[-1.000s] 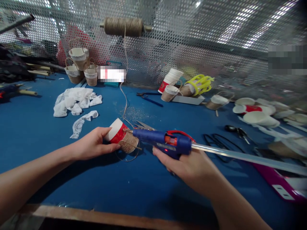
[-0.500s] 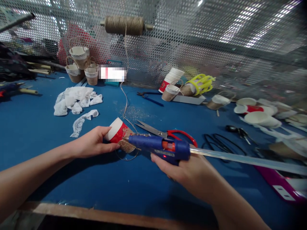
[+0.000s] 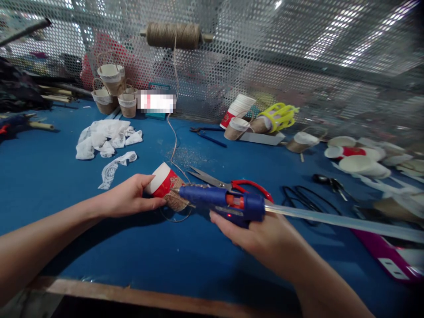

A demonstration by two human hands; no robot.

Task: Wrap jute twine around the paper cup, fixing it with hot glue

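Tilted on its side, a red and white paper cup (image 3: 161, 180) is gripped near its rim by my left hand (image 3: 137, 196). Brown twine (image 3: 176, 201) wraps the cup's lower part. My right hand (image 3: 251, 236) is closed around a blue hot glue gun (image 3: 221, 199), with a long clear glue stick (image 3: 318, 218) out of its back end. The gun's nozzle is at the twine on the cup; whether it touches I cannot tell. Behind the gun lie scissors (image 3: 213, 179) with red handles, partly hidden. A loose twine strand runs up to a twine spool (image 3: 174, 35).
White lace (image 3: 102, 134) lies back left, before stacked twine-wrapped cups (image 3: 111, 79). Pliers (image 3: 208, 136), a cup stack (image 3: 241, 106) and a yellow plastic item (image 3: 280, 117) are at the back. On the right are loose cups (image 3: 361, 165), keys (image 3: 331, 183), a black cable (image 3: 301, 198) and a purple power strip (image 3: 380, 256).
The whole view has shifted very slightly to the right. Both hands keep their holds, and the nozzle stays at the twine on the cup.
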